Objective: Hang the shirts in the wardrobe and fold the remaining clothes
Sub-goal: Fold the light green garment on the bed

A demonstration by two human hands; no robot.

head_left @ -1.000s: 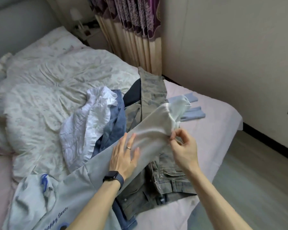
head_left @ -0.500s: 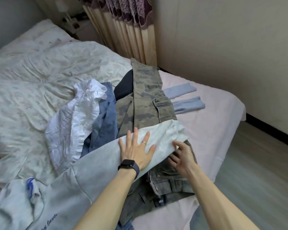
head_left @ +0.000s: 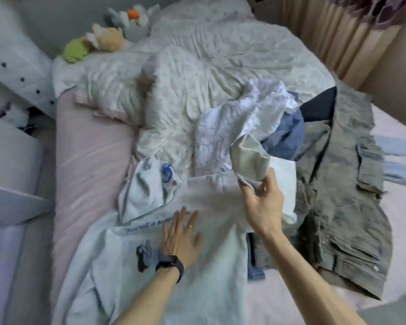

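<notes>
A pale grey hoodie (head_left: 204, 273) with blue lettering and a dark print lies spread on the pink bed (head_left: 89, 160). My left hand (head_left: 182, 235), with a dark watch on the wrist, presses flat on the hoodie's chest. My right hand (head_left: 263, 198) grips the hoodie's sleeve cuff (head_left: 249, 158) and holds it lifted above the garment's body. Beside it lie camouflage cargo trousers (head_left: 347, 179), a crumpled white garment (head_left: 242, 123) and a blue garment (head_left: 286, 137).
A rumpled cream quilt (head_left: 197, 73) covers the far half of the bed. Plush toys (head_left: 99, 41) sit near the pillows. Folded light blue items (head_left: 399, 148) lie at the right edge. Curtains (head_left: 338, 31) hang at the back right. A white padded board (head_left: 17, 66) stands at the left.
My view swung left over the bed. My right hand lifted the sleeve cuff and carried it over the hoodie's body. My left hand moved from the sleeve down to the chest.
</notes>
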